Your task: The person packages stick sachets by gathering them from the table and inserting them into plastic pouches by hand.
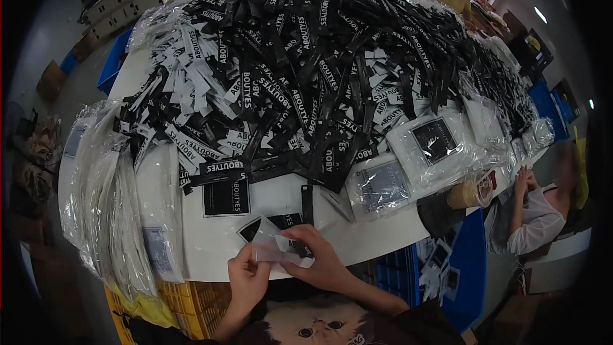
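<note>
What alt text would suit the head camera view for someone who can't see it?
The left hand and right hand hold translucent film at a white table. Beyond lies a big heap of black and white ABOUTYES strips, flanked by clear plastic packages.

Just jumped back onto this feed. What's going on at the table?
The person's left hand and right hand hold a small translucent plastic sleeve between them at the near edge of a white table. Beyond it spreads a large heap of black and white strips printed ABOUTYES. Long, glossy clear plastic packs lie at the left. Past the right edge is another person in a sheer whitish top.
</note>
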A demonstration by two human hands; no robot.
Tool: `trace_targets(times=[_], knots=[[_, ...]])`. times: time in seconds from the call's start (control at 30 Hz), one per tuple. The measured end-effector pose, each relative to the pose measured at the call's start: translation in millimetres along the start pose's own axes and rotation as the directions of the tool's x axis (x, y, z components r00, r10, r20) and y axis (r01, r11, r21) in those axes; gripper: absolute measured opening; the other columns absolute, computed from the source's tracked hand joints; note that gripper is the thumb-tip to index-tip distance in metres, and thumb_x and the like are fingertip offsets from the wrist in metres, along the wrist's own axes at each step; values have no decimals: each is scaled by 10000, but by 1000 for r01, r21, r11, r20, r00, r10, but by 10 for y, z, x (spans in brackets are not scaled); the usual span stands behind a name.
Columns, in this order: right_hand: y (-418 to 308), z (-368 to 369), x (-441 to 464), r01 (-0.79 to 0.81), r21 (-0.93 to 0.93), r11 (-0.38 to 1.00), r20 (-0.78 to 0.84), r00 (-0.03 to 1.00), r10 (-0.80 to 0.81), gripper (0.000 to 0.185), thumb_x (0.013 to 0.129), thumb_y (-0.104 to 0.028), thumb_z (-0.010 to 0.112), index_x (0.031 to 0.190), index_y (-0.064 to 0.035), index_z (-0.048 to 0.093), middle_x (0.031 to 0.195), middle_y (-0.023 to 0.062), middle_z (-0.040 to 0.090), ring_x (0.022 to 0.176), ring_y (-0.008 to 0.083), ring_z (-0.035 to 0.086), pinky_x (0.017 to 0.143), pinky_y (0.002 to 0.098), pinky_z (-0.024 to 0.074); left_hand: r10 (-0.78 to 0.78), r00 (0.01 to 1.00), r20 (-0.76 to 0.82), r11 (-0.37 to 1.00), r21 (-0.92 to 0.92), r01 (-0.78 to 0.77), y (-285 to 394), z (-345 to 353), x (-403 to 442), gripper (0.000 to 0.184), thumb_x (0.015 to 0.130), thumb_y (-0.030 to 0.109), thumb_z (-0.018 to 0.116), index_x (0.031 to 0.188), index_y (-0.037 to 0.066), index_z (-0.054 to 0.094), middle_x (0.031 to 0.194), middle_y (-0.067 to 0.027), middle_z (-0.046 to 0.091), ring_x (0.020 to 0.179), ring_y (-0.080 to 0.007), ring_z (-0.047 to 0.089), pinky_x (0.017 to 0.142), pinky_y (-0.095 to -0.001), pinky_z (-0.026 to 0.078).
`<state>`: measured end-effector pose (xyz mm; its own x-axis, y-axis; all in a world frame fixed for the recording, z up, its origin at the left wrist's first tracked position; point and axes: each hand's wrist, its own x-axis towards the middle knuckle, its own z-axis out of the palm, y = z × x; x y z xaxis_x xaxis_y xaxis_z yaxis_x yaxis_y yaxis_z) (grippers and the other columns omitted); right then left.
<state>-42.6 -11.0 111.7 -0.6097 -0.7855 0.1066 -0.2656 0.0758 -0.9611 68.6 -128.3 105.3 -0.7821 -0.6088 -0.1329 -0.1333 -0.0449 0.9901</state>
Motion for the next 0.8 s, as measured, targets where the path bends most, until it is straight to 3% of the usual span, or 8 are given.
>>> trace_targets(times=[0.13, 0.17, 0.3, 0.4, 0.47, 0.5, 0.6, 0.8], knots=[[112, 119, -92, 223, -346, 911, -16, 970, -244, 624, 653, -16, 639, 1246, -24, 444, 879, 150, 586, 795, 342, 574, 687, 391, 482, 153, 976, 155, 880, 428, -206, 209, 81, 80, 190, 696, -9, 642, 878, -19, 587, 803, -144, 594, 657, -313, 600, 599, -323, 473], [159, 106, -140, 91, -337, 937, 114, 992, -56, 692, 594, 44, 615, 1259, -8, 431, 1008, 170, 584, 899, 355, 571, 773, 398, 475, 154, 975, 159, 880, 426, -208, 197, 104, 85, 190, 696, -9, 642, 878, -19, 587, 803, -144, 594, 657, -313, 600, 599, -323, 473], [132, -23, -110, 174, -355, 919, 156, 980, -126, 617, 617, 33, 637, 1212, -8, 483, 1019, 187, 576, 910, 343, 574, 760, 365, 478, 256, 948, 191, 810, 492, -318, 207, 96, 68, 151, 652, -17, 648, 773, -44, 563, 842, -144, 563, 639, -313, 581, 558, -342, 466], [52, -114, -63, 86, -251, 964, -101, 988, -114, 525, 645, 22, 656, 1156, -1, 536, 977, 163, 605, 855, 303, 607, 716, 340, 482, 87, 976, 199, 782, 593, -191, 243, 88, 38, 212, 620, -6, 673, 796, -46, 563, 868, -130, 573, 743, -304, 597, 645, -338, 477], [-11, -191, 31, 94, 64, 993, -115, 990, -86, 317, 700, 8, 660, 1008, -7, 588, 854, 83, 626, 742, 183, 614, 632, 291, 471, 534, 840, -90, 692, 618, -374, 408, 157, 71, 365, 598, 42, 709, 924, -5, 552, 938, -125, 572, 894, -325, 571, 832, -404, 434], [-30, -199, -3, 88, 71, 994, -117, 990, -79, 317, 700, 8, 660, 1008, -7, 588, 854, 83, 626, 742, 183, 614, 632, 291, 471, 592, 804, 49, 615, 617, -490, 353, 62, 82, 547, 590, 123, 748, 1072, 42, 501, 1071, -148, 519, 1042, -338, 496, 953, -494, 329], [-49, -213, -73, -239, 325, 915, 16, 969, 247, 150, 744, 2, 632, 872, -20, 555, 736, 1, 577, 651, 83, 548, 572, 244, 433, 565, 732, 381, 625, 381, -681, 251, 50, 143, 694, 577, 207, 786, 1163, 46, 450, 1174, -167, 441, 1107, -333, 447, 975, -522, 303], [64, -239, -215, -316, 324, 892, -178, 906, 385, 110, 784, -45, 605, 773, -33, 496, 730, 5, 532, 661, 57, 494, 580, 211, 386, 547, 765, 340, 584, 500, -639, 147, 335, 195, 957, 512, 306, 819, 1309, 31, 364, 1182, -144, 423, 1078, -294, 434, 955, -491, 290]])
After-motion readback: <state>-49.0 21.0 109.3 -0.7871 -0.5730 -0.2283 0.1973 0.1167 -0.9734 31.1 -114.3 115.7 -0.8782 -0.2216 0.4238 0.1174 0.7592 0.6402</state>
